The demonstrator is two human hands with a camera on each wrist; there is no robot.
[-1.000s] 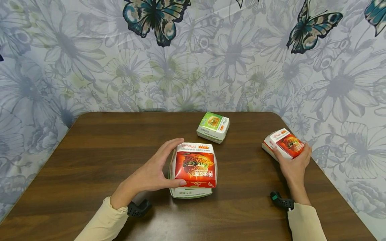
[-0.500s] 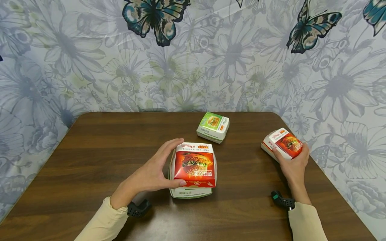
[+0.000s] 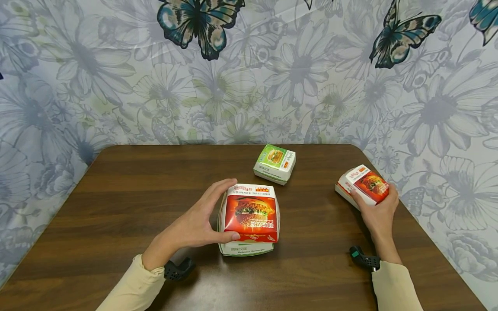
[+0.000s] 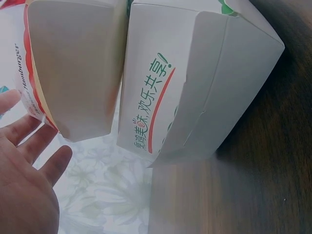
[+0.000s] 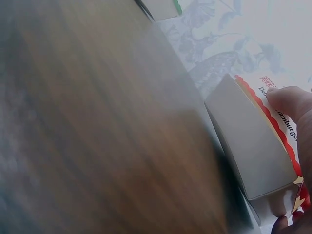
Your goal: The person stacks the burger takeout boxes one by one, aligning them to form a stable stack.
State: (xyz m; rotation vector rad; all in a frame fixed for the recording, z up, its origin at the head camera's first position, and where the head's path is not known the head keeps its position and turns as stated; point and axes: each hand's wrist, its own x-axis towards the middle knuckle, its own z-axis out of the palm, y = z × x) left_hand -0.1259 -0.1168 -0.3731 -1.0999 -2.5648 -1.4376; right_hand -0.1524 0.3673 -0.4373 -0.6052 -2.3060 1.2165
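Note:
My left hand grips a red hamburger box, thumb on its near side and fingers at its far edge. That box rests on a white-and-green hamburger box, mostly hidden beneath it in the head view. In the left wrist view the lower box shows its printed white side beside the upper box. Toward the table's right edge, my right hand holds a second red hamburger box between thumb and fingers. Its plain grey-white side faces the right wrist camera, close over the table.
A smaller-looking green hamburger box sits near the back edge of the brown wooden table. Behind the table hangs a floral cloth with butterflies. Dark bands are worn on both wrists.
My right hand and the red hamburger box in it have shifted very slightly left. The left hand and the stacked boxes stay where they were.

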